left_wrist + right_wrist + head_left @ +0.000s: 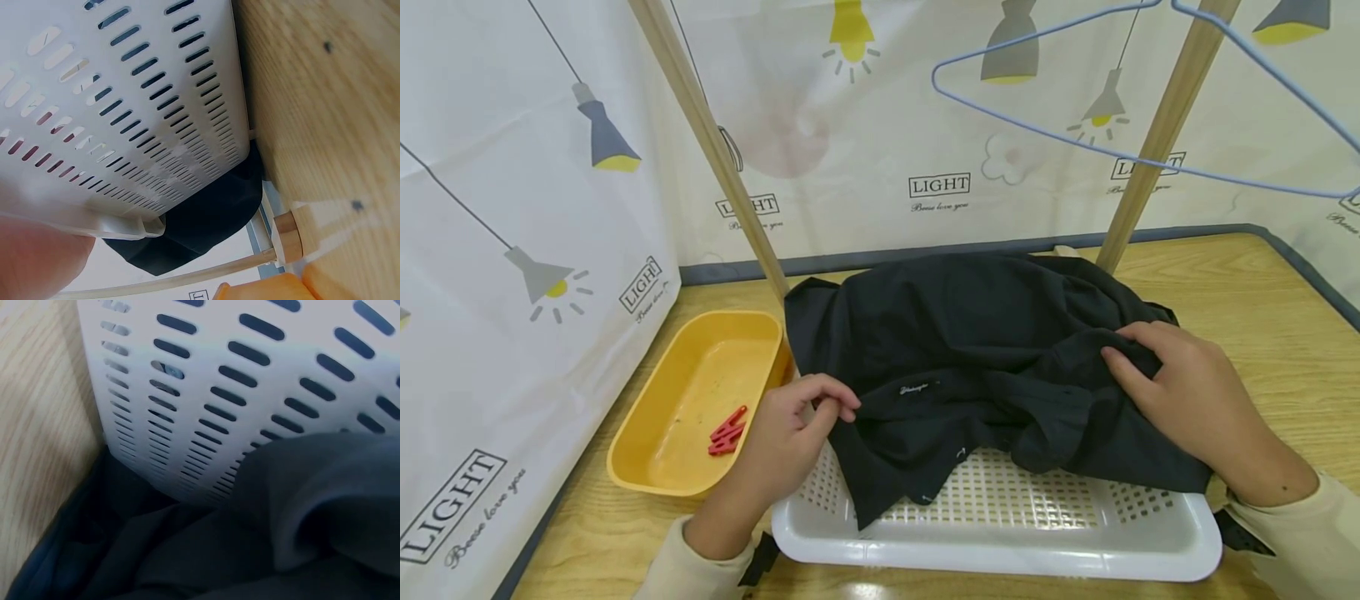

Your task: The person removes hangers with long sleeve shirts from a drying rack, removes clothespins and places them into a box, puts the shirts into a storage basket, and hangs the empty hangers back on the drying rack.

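Note:
A black garment (pixel 955 317) with small white lettering lies bunched over a white perforated plastic basket (pixel 1000 558). At the garment's left edge, my left hand (pixel 782 437) has its fingers bent and thumb drawn in, pinching the cloth. On the right side, my right hand (pixel 1195 400) pinches a raised fold between thumb and fingers. From the left wrist, the basket's slotted side (pixel 144 81) shows with dark cloth (pixel 212 219) hanging beyond it. Loose folds of the garment (pixel 187 550) fill the lower right wrist view, where the right hand is not seen.
A yellow tub (pixel 692 400) holding several red clothespins (pixel 727 433) stands left of the basket. Behind it rise two wooden poles (pixel 715 150). A blue wire hanger (pixel 1037 129) hangs at upper right. Printed sheeting (pixel 880 125) encloses the wooden tabletop (pixel 1247 308).

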Motion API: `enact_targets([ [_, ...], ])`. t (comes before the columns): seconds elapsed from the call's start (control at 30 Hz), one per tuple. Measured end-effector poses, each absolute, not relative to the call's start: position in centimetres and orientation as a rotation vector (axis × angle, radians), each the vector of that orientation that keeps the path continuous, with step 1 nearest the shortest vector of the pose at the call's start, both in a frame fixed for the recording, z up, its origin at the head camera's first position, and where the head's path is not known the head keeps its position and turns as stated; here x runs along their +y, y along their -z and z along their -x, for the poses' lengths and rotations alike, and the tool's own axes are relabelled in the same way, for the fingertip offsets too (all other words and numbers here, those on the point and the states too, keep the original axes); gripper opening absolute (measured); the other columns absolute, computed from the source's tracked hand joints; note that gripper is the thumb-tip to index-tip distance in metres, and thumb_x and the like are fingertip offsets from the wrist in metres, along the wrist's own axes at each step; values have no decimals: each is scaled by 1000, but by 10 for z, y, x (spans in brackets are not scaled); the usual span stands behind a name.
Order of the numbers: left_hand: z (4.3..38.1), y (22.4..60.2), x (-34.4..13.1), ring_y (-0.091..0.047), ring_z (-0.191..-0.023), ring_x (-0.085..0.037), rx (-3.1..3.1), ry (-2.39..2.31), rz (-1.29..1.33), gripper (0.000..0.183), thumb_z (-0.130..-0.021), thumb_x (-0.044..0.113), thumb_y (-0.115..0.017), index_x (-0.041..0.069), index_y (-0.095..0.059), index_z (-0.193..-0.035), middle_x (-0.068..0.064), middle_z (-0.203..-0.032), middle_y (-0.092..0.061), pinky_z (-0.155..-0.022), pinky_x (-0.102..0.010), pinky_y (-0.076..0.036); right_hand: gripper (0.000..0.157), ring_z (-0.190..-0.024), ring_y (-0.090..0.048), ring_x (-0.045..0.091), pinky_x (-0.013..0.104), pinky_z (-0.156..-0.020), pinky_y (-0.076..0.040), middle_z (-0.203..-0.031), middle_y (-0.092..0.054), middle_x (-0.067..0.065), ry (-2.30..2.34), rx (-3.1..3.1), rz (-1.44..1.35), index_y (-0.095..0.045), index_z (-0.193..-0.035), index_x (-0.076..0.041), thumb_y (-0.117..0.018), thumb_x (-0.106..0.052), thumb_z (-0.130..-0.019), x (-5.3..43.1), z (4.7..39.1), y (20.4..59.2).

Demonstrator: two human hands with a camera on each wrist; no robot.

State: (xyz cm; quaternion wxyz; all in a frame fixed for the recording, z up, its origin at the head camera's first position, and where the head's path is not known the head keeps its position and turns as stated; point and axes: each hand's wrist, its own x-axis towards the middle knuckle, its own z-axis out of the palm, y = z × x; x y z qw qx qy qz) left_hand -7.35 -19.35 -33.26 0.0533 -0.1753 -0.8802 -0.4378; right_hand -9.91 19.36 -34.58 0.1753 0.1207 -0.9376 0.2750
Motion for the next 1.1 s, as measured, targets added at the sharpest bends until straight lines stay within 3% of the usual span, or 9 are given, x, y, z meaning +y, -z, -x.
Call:
enact_targets([
  [0.13,74,333,-194,-59,-76,-5,-2683,1331,537,21,-93,11,-48,17,-66,-86,10,-79,-64,-70,-22,-50,23,-83,-63,35,54,-72,-46,-96,-66,19,-768,-2657,-341,-64,-102,-3,-63,-19,-85,194,99,345],
  [0.23,73,333,-194,-59,-76,-4,-2684,1330,538,21,-93,11,-48,17,-66,-86,10,-79,-64,-70,-22,-50,22,-65,-62,24,50,-65,-49,-86,-68,16,-740,-2655,-346,-65,-100,-4,-64,-19,-84,194,99,345],
  [0.37,73,332,-194,-59,-76,-4,-2680,1331,539,21,-93,10,-48,17,-66,-86,9,-79,-64,-69,-22,-50,21,-51,-51,8,38,-56,-47,-75,-67,10,-695,-2639,-361,-66,-98,-5,-66,-19,-82,193,98,344],
  [0.57,73,332,-194,-59,-76,-4,-2675,1334,540,21,-93,10,-48,19,-65,-86,9,-78,-64,-69,-22,-50,19,-42,-39,0,26,-48,-40,-60,-60,1,-660,-2622,-394,-66,-95,-7,-67,-19,-81,193,97,343],
  [0.8,74,332,-194,-59,-76,-4,-2673,1336,543,21,-93,11,-48,19,-66,-86,9,-78,-64,-70,-22,-50,18,-42,-37,-5,25,-48,-40,-65,-64,0,-620,-2578,-469,-67,-92,-9,-71,-17,-76,195,97,343],
  [1.1,73,332,-194,-59,-76,-5,-2682,1337,530,21,-93,11,-48,19,-66,-86,9,-79,-64,-68,-22,-49,15,-49,-45,-4,12,-54,-38,-73,-67,-2,-612,-2531,-554,-67,-85,-14,-74,-14,-72,194,98,344],
])
